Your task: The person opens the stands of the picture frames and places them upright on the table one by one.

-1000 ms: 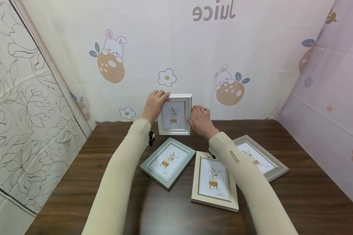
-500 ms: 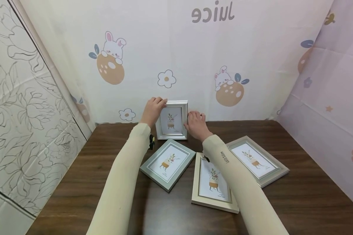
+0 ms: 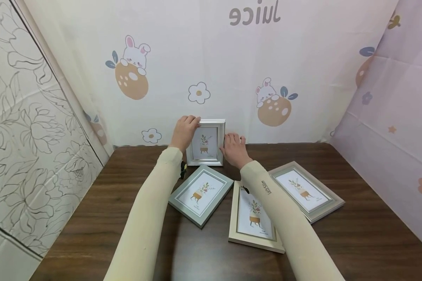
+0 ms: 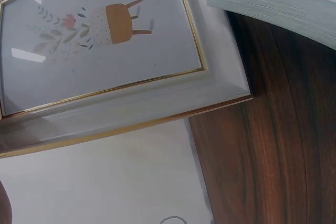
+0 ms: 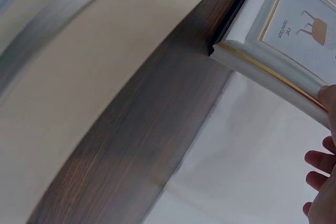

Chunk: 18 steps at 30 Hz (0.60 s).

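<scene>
A silver-white picture frame with a plant picture stands upright at the back of the table, close to the cloth backdrop. My left hand grips its upper left corner, fingers over the top edge. At its right side is my right hand; in the right wrist view the thumb touches the frame's edge and the other fingers are loosely bent, apart from it. The left wrist view shows the frame's gold-lined corner on the wood, with only a sliver of finger visible.
A grey-green picture frame lies flat just in front of the upright one. Right of it lie a cream frame, partly under the right sleeve, and a taupe frame. The brown wooden table meets printed cloth behind.
Since a second ago, both hands have lowered the silver-white frame slightly and shifted it a little left. During the last half second it has stayed almost still. The other frames lie as before.
</scene>
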{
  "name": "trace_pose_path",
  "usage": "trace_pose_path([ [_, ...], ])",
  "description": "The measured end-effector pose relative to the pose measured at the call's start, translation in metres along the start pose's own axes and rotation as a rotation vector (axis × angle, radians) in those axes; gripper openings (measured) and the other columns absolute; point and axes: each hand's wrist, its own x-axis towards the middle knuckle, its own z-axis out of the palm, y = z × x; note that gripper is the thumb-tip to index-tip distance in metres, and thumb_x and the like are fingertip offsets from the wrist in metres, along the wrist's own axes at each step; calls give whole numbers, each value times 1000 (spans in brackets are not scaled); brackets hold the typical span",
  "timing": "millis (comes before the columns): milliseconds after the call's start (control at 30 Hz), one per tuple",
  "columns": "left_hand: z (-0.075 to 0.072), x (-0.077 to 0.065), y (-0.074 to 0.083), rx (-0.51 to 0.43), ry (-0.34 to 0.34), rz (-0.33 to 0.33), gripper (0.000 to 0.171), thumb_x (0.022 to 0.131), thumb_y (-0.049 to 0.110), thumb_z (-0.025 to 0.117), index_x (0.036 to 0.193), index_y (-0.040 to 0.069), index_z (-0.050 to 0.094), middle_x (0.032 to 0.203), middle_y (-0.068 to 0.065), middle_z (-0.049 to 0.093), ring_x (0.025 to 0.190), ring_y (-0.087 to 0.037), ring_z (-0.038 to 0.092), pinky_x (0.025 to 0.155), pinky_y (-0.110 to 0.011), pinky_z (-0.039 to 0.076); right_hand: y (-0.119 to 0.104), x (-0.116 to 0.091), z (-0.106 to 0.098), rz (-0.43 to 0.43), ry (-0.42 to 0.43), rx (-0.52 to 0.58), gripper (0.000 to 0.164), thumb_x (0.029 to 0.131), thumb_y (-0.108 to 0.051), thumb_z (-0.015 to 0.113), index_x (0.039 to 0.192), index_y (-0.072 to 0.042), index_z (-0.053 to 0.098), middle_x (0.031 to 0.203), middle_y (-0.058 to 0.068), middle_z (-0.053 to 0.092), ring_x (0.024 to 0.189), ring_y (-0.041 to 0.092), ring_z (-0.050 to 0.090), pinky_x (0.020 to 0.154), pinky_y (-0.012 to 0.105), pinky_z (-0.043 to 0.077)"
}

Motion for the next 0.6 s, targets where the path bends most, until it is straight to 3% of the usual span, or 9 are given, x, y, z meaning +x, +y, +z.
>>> trace_pose_path([
  [233, -4, 1, 1, 37, -61, -11, 33, 102, 15, 56, 131, 2, 60, 127, -14, 64, 120, -30, 56, 108, -41, 37, -7, 2, -3, 67, -46, 46, 55, 106, -32, 47, 145, 5, 34, 146, 22, 39, 136, 36, 30, 106, 55, 21],
  [600, -9, 2, 4, 158, -323, -83, 52, 106, 29, 46, 151, 3, 38, 155, -15, 38, 145, -29, 30, 118, -47, 17, -9, 5, -7, 100, -73, 19, 57, 105, -33, 46, 146, 4, 33, 145, 22, 40, 135, 37, 32, 106, 57, 22],
])
